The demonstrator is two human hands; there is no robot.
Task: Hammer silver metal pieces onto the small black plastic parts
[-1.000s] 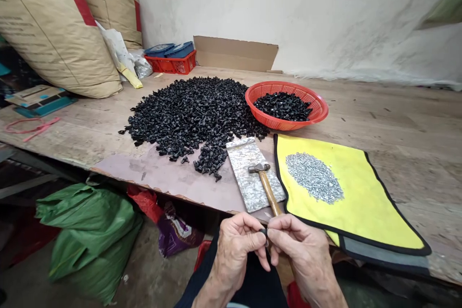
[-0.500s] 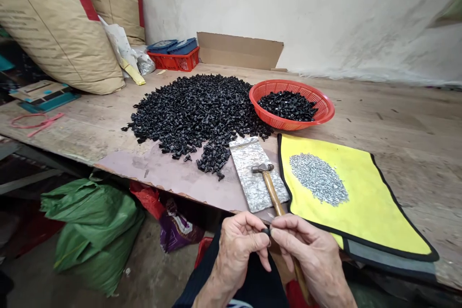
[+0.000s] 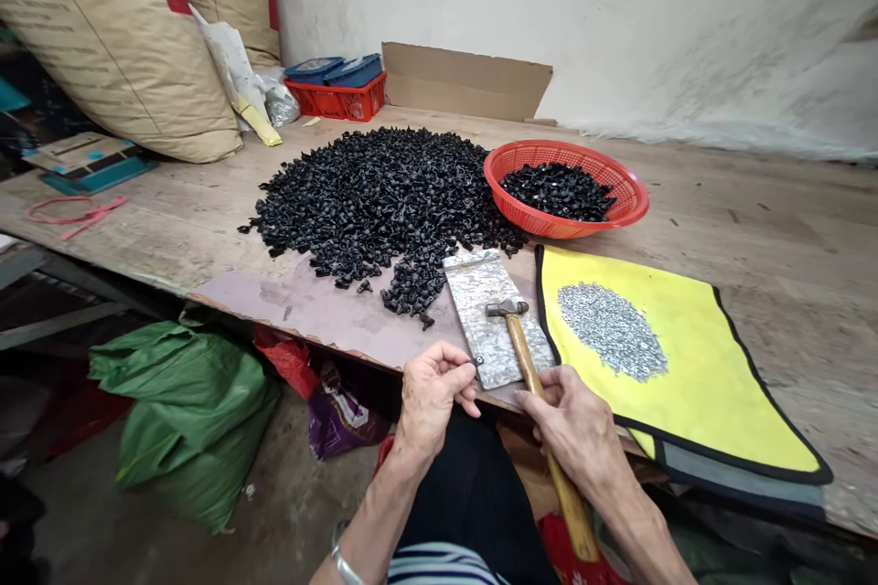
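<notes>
My left hand (image 3: 435, 393) pinches a small black plastic part (image 3: 478, 361) between thumb and forefinger, at the near left corner of a scuffed metal plate (image 3: 466, 302). A ball-peen hammer (image 3: 521, 349) rests with its head on that plate. Around the middle of its wooden handle, my right hand (image 3: 572, 420) is closed, thumb on one side and fingers on the other. Beyond the plate spreads a large pile of similar black parts (image 3: 384, 192). Small silvery metal pieces (image 3: 613, 329) lie heaped on a yellow cloth (image 3: 713, 375) to the right.
A red plastic basket (image 3: 637, 208) holding more black parts stands behind the plate. Large paper sacks (image 3: 110, 37) and a red crate (image 3: 343, 101) with blue lids are at the back left. Below the table's front edge sits a green sack (image 3: 185, 411).
My hands have moved apart and up toward the plate. The black part, earlier between both hands, is now in my left fingers; my right hand has shifted to the hammer handle.
</notes>
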